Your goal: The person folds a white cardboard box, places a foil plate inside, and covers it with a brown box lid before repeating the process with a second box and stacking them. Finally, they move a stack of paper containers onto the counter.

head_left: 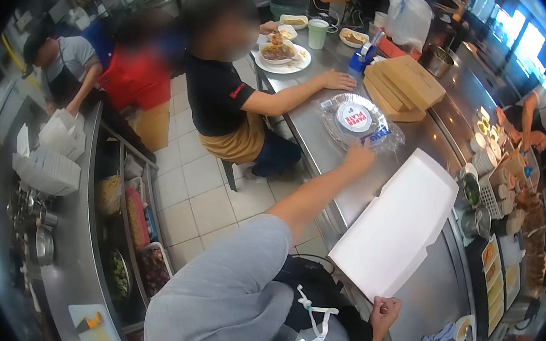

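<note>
Steel counter [327,156] runs away from the wearer in the head view, crowded with packaging. The left hand [358,158] stretches forward on a long bare arm, fingers spread loose and resting on the near edge of a stack of clear-wrapped paper plates [356,121], not gripping it. That plate stack lies flat on the counter, just in front of a pile of brown cardboard boxes [403,86]. The right hand [385,311] sits low and close to the body, clenched on the near corner of a flat white box [399,225], which lies tilted across the counter's near stretch, well apart from the plates. Across the counter a seated person in a black shirt [218,96] rests one hand [337,80] flat on the steel beside a plate of food [283,56]. A green cup [317,33] stands just behind it.
</note>
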Demonstrator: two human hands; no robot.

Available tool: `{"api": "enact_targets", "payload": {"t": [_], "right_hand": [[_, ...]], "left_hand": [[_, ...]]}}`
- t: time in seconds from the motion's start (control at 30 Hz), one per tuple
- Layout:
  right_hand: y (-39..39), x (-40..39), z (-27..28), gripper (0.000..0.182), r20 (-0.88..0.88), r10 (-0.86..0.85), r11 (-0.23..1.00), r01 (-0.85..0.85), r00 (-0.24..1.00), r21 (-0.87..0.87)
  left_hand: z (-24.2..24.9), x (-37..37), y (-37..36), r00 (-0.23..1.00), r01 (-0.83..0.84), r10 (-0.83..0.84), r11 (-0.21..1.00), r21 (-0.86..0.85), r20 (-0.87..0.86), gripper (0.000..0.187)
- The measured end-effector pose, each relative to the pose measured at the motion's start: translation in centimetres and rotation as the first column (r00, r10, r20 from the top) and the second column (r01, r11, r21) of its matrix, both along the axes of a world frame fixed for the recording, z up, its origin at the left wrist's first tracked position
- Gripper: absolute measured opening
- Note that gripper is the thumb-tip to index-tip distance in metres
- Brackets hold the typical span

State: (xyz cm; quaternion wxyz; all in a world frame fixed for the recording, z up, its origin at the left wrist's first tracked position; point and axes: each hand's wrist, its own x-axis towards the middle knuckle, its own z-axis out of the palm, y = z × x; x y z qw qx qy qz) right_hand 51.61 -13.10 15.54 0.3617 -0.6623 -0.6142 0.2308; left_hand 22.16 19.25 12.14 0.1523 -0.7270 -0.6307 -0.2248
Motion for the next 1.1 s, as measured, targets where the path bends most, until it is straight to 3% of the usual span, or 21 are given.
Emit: {"api": "enact_targets", "payload": {"t": [0.03,0.1,0.23,0.3,0.43,0.5,0.57,0.6,0.63,0.67,0.7,0.73,0.77,0.83,0.97,1.03,1.1], "right_hand": [[0.8,-0.3,0.1,0.009,0.000,0.007,1.000,-0.007,1.000,0.004],[1.7,-0.9,0.1,0.013,-0.027,-0.101,0.995,0.101,0.994,0.000],[1.7,0.3,-1.1,0.023,0.003,-0.051,0.997,0.051,0.999,-0.049],[1.1,0.1,-0.1,0.032,0.005,-0.009,0.988,0.010,1.000,-0.153],[1.1,-0.3,0.2,0.031,-0.012,-0.003,0.981,0.000,1.000,-0.192],[1.4,-0.3,0.2,0.032,-0.001,0.020,0.991,-0.020,1.000,-0.132],[1.5,0.1,0.2,0.032,0.030,-0.019,0.994,0.023,0.999,-0.108],[1.3,0.2,0.1,0.032,0.056,-0.053,0.994,0.058,0.997,-0.089],[1.1,0.2,-0.1,0.032,0.053,-0.088,0.991,0.093,0.995,-0.101],[1.1,0.3,-0.2,0.032,0.072,-0.065,0.997,0.069,0.995,-0.044],[1.0,0.4,-0.1,0.032,0.096,-0.041,0.999,0.040,0.995,0.013],[0.8,0.3,0.3,0.032,0.094,-0.062,0.995,0.070,0.994,-0.077],[0.7,0.1,0.4,0.032,0.094,-0.089,0.992,0.096,0.992,-0.081],[0.6,-0.3,0.4,0.032,0.008,-0.099,0.985,0.099,0.995,-0.142],[0.7,-0.2,-0.2,0.033,0.007,-0.082,0.987,0.082,0.997,-0.136],[0.7,-0.2,-0.2,0.033,0.014,-0.078,0.988,0.079,0.997,-0.130],[0.7,-0.2,-0.4,0.033,0.021,-0.074,0.989,0.076,0.997,-0.125]], "left_hand": [[0.4,-0.7,0.5,1.000,-0.007,0.007,1.000,0.004,0.000,0.016],[1.0,-2.3,0.9,0.992,0.121,-0.090,0.906,-0.406,0.093,0.017],[5.3,-4.7,-2.2,0.992,0.110,-0.087,0.947,-0.300,0.090,0.017],[7.5,-5.6,-2.4,0.994,0.107,-0.093,0.828,-0.550,0.055,0.016],[5.3,-5.4,1.0,0.963,0.242,-0.125,0.790,-0.563,0.238,0.016],[4.6,-5.9,2.0,0.932,0.312,-0.184,0.848,-0.428,0.313,0.016],[5.5,-6.9,2.2,0.798,0.287,-0.161,0.949,-0.130,0.581,0.018],[6.0,-7.6,2.5,0.817,0.311,-0.250,0.950,-0.034,0.519,0.008],[6.2,-7.9,2.5,0.827,0.348,-0.336,0.936,0.059,0.451,0.010],[6.1,-7.8,1.8,0.814,0.381,-0.358,0.923,0.045,0.457,0.010],[6.2,-7.7,1.0,0.857,0.445,-0.391,0.890,-0.098,0.335,0.014],[6.1,-7.6,0.6,0.875,0.479,-0.439,0.844,-0.239,0.204,0.018],[6.0,-7.6,0.6,0.863,0.502,-0.462,0.830,-0.243,0.205,0.018],[6.0,-7.8,0.7,0.858,0.489,-0.462,0.599,-0.635,0.224,0.027],[6.1,-7.7,1.7,0.858,0.481,-0.458,0.564,-0.671,0.231,0.030],[6.1,-7.9,2.6,0.813,0.576,-0.437,0.512,-0.638,0.384,0.028],[5.6,-8.1,3.0,0.802,0.590,-0.446,0.493,-0.639,0.396,0.025]]}}
